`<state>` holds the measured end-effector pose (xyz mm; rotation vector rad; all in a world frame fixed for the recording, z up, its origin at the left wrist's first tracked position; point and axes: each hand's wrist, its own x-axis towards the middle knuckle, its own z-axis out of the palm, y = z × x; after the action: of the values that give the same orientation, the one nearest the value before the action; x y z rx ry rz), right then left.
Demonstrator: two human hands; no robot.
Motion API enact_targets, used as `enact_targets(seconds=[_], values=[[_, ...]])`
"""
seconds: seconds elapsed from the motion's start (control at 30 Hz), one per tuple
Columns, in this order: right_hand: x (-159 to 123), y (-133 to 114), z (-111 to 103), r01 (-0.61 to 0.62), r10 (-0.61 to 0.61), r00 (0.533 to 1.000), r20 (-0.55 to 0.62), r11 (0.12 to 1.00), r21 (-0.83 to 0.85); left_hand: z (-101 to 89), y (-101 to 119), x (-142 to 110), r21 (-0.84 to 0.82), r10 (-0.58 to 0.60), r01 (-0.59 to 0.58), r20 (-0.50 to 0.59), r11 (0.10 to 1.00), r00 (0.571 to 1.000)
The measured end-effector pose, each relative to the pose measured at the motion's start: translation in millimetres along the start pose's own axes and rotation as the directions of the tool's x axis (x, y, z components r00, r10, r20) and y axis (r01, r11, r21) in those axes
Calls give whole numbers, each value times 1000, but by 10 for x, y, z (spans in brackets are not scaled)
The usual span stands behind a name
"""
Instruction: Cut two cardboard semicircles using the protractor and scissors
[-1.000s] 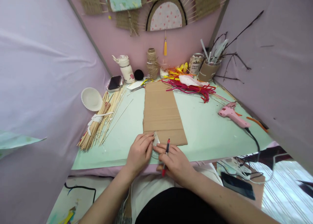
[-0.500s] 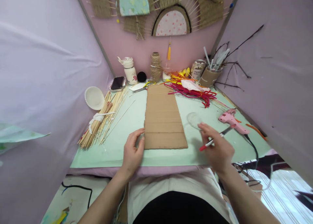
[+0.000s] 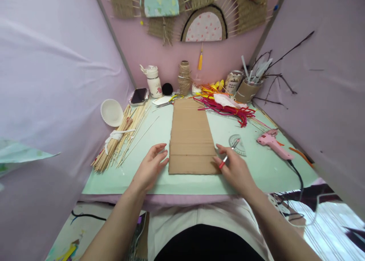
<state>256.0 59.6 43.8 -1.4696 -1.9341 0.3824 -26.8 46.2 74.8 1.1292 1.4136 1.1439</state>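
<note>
A piece of brown cardboard [image 3: 191, 139] lies flat on the pale green table, its short edge toward me. Just off its left edge is my left hand [image 3: 151, 166], fingers apart and holding nothing. My right hand [image 3: 235, 169] is at the cardboard's lower right edge, with a red-and-white pen [image 3: 225, 160] held slantwise between its fingers. A clear protractor [image 3: 242, 147] rests on the table beyond that hand, and the pen's far end overlaps it in view.
Bundled bamboo sticks [image 3: 110, 150] and a white bowl [image 3: 111, 112] are at left. A pink glue gun [image 3: 273, 144] with its cord lies at right. Along the back are scissors [image 3: 165, 104], a white bottle [image 3: 154, 82], twine [image 3: 184, 78], red strips [image 3: 225, 109] and a container of branches [image 3: 248, 90].
My right hand has moved left to the cardboard's edge, keeping the pen. The protractor, at its fingertips before, now lies free on the table. My left hand has drawn slightly away from the cardboard.
</note>
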Motion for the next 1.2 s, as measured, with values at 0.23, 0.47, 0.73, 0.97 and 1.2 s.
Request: enact_targets(seconds=[0.23, 0.47, 0.73, 0.97, 1.2], values=[[-38, -102, 155, -53, 50, 997, 57, 997, 53, 103, 31, 59, -291, -187, 191, 41, 937, 981], [-73, -83, 102, -126, 119, 992, 48, 978, 169, 285, -12, -96, -431, -123, 209, 218, 878, 968], [69, -8, -178, -131, 128, 990, 58, 990, 57, -229, 116, -395, -439, -246, 255, 79, 862, 966], [729, -85, -93, -28, 160, 927, 338, 931, -365, -616, 4, -524, -461, -321, 246, -90, 853, 943], [1576, 128, -54, -103, 327, 877, 352, 844, -527, -1072, -518, -534, -567, -212, 135, -71, 812, 975]])
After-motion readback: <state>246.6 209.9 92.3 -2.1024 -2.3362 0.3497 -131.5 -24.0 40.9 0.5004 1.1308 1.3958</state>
